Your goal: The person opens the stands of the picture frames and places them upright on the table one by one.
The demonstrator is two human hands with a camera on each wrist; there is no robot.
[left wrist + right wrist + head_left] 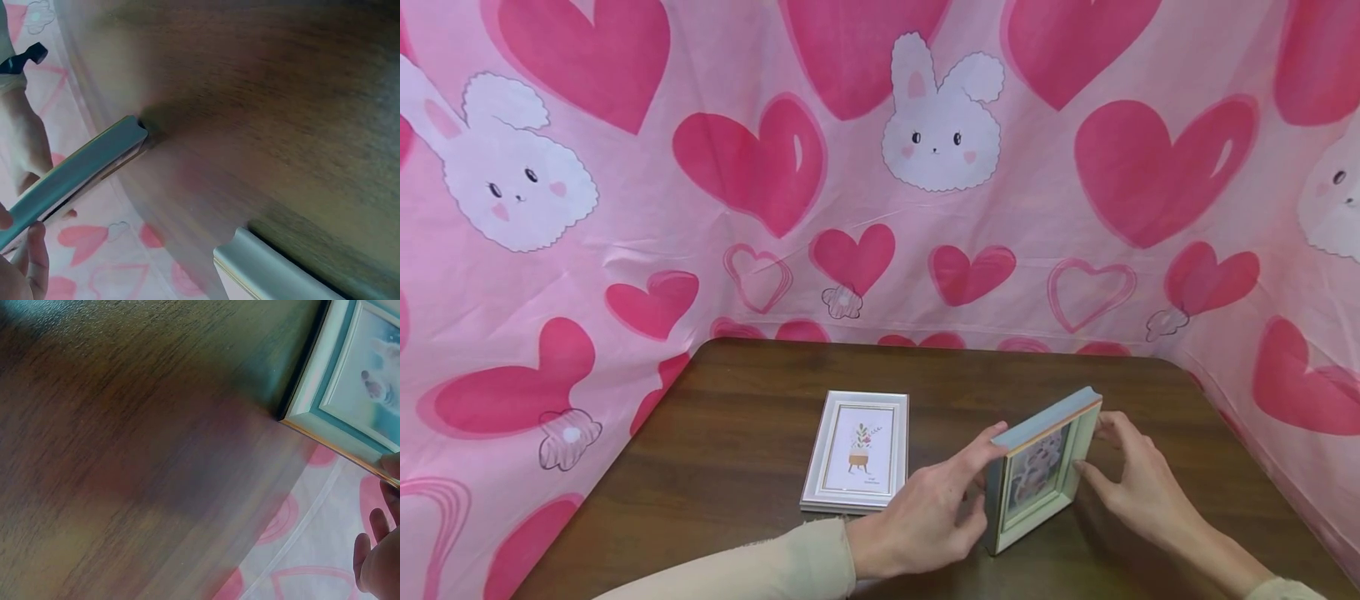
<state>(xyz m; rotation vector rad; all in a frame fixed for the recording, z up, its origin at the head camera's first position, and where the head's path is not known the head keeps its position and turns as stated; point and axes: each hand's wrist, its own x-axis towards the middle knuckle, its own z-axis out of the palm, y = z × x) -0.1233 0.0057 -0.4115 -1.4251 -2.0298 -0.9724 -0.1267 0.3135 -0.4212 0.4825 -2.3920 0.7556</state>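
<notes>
A pale picture frame with a thin gold edge and a dark-toned picture stands upright and angled between both hands, low over the table. My left hand grips its left side, thumb and fingers on opposite faces. My right hand pinches the right side, the thumb on the front border and fingers behind. In the left wrist view the frame shows edge-on; from the right wrist, its corner and part of an animal picture are visible. Left of it, a white picture frame with a potted-plant print lies face up beside my left hand.
Both frames are at a dark brown wooden table with rounded far corners. Pink cloth printed with hearts and rabbits hangs around its back and sides.
</notes>
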